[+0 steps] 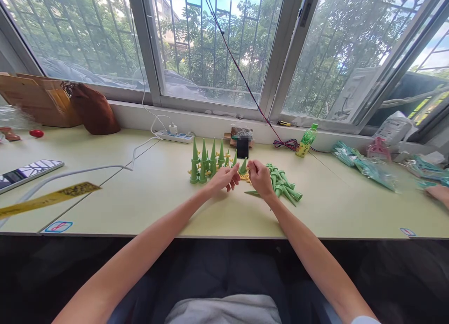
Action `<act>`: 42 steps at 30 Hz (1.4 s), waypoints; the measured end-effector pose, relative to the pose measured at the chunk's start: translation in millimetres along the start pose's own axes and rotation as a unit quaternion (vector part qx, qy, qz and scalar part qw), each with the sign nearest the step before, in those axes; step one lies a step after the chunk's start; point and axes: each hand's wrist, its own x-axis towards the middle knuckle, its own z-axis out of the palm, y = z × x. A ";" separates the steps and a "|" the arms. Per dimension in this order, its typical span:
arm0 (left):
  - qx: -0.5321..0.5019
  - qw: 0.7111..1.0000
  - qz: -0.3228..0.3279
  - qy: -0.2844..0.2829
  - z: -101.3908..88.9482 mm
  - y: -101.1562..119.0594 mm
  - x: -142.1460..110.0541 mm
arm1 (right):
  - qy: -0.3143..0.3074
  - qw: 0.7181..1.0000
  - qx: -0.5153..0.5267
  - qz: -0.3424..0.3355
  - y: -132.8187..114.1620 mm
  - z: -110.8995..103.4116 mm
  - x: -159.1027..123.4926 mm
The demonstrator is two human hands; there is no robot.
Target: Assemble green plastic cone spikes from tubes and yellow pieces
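My left hand (pixel 224 179) pinches at the base of a green plastic spike (pixel 243 167), whose point is up between my two hands. Close on its other side, my right hand (pixel 260 178) is closed, its fingertips together; whatever they grip is too small to make out. Left of my hands, several green spikes (pixel 202 167) stand upright in rows, with small yellow pieces (pixel 198 154) attached at their sides. More loose yellow pieces (pixel 245 178) lie behind and between my hands. A heap of green spikes (pixel 286 186) lies beside my right hand, partly hidden by it.
A black phone (pixel 242 147) leans before a small box at the back. Further along are a power strip (pixel 175 136), a green drink bottle (pixel 307 140), a cable bundle (pixel 286 144) and plastic packets (pixel 368 167). Another person's hand (pixel 438 192) shows at far right. A white cable (pixel 87 169) crosses the left.
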 end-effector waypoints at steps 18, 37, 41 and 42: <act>-0.065 0.996 -0.046 -0.051 -6.2 1.1 -3.0 | -0.032 0.999 0.021 -0.002 1.9 2.2 -1.8; 0.212 0.942 0.240 0.105 -3.4 -8.6 -0.4 | -0.040 0.998 0.039 0.020 4.0 4.5 -0.9; 0.247 0.916 0.297 0.110 -4.6 -11.9 0.7 | -0.044 0.998 0.032 0.020 5.3 4.8 -0.8; 0.251 0.911 0.310 0.109 -5.0 -12.4 0.7 | -0.046 0.998 0.028 0.020 5.6 4.9 -0.7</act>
